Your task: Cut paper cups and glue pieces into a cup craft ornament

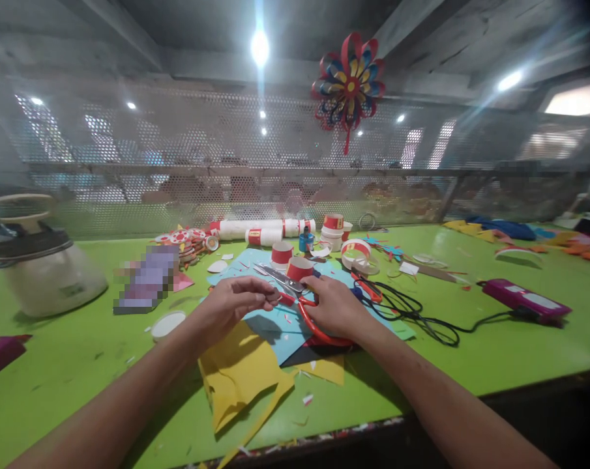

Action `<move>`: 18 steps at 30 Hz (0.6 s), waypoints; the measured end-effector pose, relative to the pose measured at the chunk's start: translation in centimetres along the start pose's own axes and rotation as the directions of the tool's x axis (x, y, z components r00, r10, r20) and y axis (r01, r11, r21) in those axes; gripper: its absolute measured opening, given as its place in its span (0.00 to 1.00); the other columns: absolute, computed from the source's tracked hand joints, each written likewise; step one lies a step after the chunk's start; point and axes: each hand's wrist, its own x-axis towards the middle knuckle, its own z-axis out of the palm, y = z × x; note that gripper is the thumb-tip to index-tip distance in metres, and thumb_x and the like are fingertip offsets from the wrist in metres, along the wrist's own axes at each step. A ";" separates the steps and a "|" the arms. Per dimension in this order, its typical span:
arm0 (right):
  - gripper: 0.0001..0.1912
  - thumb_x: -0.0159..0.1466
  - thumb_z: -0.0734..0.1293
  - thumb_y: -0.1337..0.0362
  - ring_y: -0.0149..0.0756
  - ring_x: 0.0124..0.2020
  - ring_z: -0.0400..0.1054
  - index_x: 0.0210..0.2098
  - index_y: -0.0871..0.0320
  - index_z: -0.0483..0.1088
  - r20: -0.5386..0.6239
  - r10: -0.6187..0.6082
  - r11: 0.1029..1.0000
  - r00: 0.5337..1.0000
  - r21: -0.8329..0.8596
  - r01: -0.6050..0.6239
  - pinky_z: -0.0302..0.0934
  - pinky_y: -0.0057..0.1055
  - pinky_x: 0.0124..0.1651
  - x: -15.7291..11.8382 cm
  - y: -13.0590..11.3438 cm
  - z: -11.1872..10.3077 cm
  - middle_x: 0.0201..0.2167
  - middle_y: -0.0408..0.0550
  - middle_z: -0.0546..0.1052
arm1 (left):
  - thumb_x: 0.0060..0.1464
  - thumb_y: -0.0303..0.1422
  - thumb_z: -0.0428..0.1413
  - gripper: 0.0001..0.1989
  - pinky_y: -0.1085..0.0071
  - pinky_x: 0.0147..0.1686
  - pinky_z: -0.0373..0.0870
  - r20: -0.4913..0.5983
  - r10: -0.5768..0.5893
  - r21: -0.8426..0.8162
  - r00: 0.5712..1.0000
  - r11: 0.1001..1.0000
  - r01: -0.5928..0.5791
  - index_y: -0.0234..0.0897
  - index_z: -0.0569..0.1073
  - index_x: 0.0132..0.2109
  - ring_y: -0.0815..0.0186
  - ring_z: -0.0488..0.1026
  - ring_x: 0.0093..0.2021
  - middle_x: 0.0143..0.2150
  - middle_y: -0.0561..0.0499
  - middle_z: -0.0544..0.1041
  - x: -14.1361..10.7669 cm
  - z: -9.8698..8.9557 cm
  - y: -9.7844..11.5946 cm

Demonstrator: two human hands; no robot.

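Note:
My right hand (336, 303) is wrapped around the scissors (282, 279), which have orange-red handles and metal blades that point away to the left. My left hand (238, 298) is closed in a pinch just left of the blades. What its fingertips hold is too small to make out. A small red paper piece (287, 298) shows between the hands. Just beyond the blades are a red-and-white paper cup (281, 253) and a second red cup (299, 267). Light blue paper (260, 326) lies under the hands, and yellow paper (238, 378) lies nearer to me.
White stacked paper cups (255, 229) lie along the back. A blue bottle (306, 241) stands beside them. To the right, a black cable (422, 312) runs to a purple box (524, 301). A large jug (45, 267) stands at left. A paper flower (351, 85) hangs above.

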 end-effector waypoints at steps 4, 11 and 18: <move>0.20 0.57 0.63 0.62 0.45 0.40 0.70 0.48 0.56 0.69 0.015 -0.001 1.000 1.000 -0.021 0.002 0.58 0.33 0.40 0.1 0.0 -0.1 0.39 0.55 0.76 | 0.44 0.30 0.62 0.09 0.69 0.36 0.68 0.000 0.032 0.082 0.999 0.996 -0.032 0.33 0.77 0.35 0.67 0.72 0.32 0.33 0.47 0.78 -0.2 0.2 0.1; 0.19 0.57 0.64 0.61 0.43 0.41 0.70 0.49 0.55 0.69 0.027 -0.017 1.000 0.999 -0.012 0.017 0.59 0.32 0.40 0.2 0.1 0.0 0.40 0.53 0.76 | 0.42 0.31 0.63 0.14 0.70 0.30 0.66 -0.053 0.061 0.167 0.997 0.985 -0.052 0.34 0.73 0.38 0.67 0.72 0.30 0.29 0.51 0.76 0.1 0.5 -0.4; 0.20 0.57 0.65 0.61 0.42 0.39 0.70 0.49 0.54 0.69 0.010 -0.033 0.999 0.999 0.011 0.033 0.59 0.31 0.40 0.0 0.0 0.3 0.40 0.52 0.76 | 0.41 0.30 0.63 0.09 0.70 0.31 0.64 -0.118 0.014 0.213 0.993 0.977 0.012 0.34 0.77 0.34 0.69 0.70 0.29 0.29 0.50 0.78 0.2 0.2 -0.5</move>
